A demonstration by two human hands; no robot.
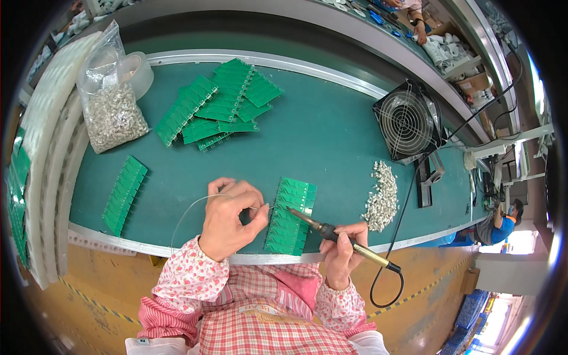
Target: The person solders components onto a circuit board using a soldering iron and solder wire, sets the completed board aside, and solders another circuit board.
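A green circuit board panel (289, 231) lies at the near edge of the bench, in front of me. My right hand (345, 251) grips a soldering iron (368, 254), its tip resting at the upper left part of that panel. Pinched between thumb and forefinger of my left hand (234, 218) is a thin solder wire (190, 208). The wire loops out to the left, and its end meets the panel's left edge close to the iron's tip. Another green panel (125, 196) lies apart on the left.
A pile of green panels (222, 100) lies at the back. A bag of small pale parts (112, 115) and a tape roll (139, 74) stand back left, beside stacked white trays (44, 148). Right are loose small parts (381, 198), a fan (407, 118) and the iron's black cord (404, 204).
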